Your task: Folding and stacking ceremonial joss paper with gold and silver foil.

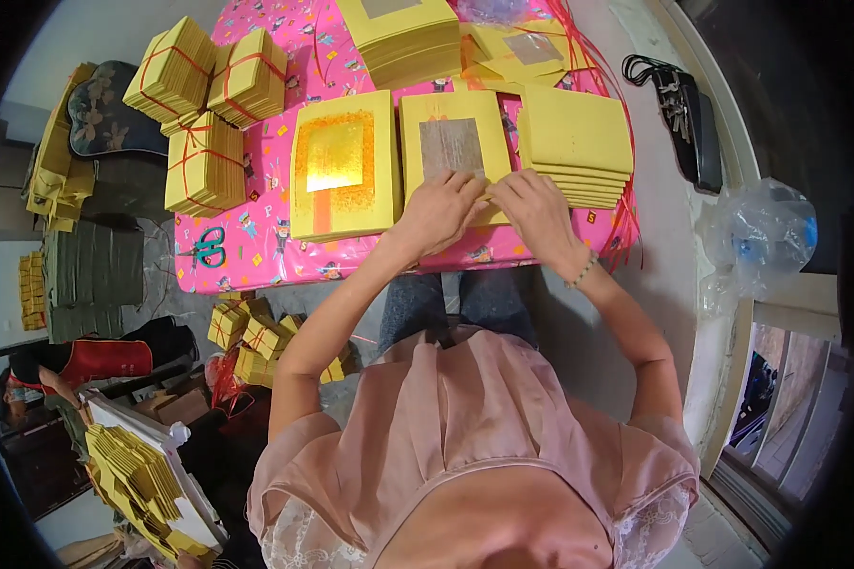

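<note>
In the middle of a pink patterned table lies a stack of yellow paper (454, 104) with a silver-grey square on its top sheet. My left hand (444, 211) and my right hand (533, 211) meet at the near right corner of this stack. Both have their fingers closed on the edge of a yellow sheet there; the fingertips partly hide it. To the left is a yellow paper stack with a shiny gold square (335, 156). On the right, folded yellow bundles (579, 142) are piled in layers.
Bundles tied with red string (204, 166) and green-handled scissors (211, 247) lie at the table's left. A tall yellow stack (403, 47) stands at the back. Red strings (626, 223) hang off the right side. Keys (676, 104) and a clear plastic bag (759, 228) are farther right. Another person works at lower left.
</note>
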A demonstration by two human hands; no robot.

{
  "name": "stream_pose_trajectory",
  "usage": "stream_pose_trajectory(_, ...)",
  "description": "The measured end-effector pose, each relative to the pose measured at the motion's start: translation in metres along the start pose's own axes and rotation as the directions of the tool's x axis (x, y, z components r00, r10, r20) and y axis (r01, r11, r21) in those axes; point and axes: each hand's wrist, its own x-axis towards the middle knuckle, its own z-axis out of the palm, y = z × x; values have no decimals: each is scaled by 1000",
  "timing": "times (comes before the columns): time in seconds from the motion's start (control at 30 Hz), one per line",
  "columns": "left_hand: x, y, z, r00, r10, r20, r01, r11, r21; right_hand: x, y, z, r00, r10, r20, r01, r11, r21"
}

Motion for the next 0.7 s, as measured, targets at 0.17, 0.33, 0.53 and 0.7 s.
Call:
stream_pose_trajectory(0.17,6,9,-32,980,-183,74,192,970,-147,32,20,-19,990,-30,140,22,998,64)
stream_pose_trajectory(0.33,5,14,-27,861,96,-500,20,975,222,75,40,-34,980,68,185,-85,993,86)
stream_pose_trajectory(0.53,18,0,-5,941,-32,-338,98,979,179,121,84,-4,922,165,351,-191,981,42)
stream_pose_trajectory(0.7,32,-15,2,954,-78,-289,149,962,230,143,105,27,862,206,463,-232,973,-2)
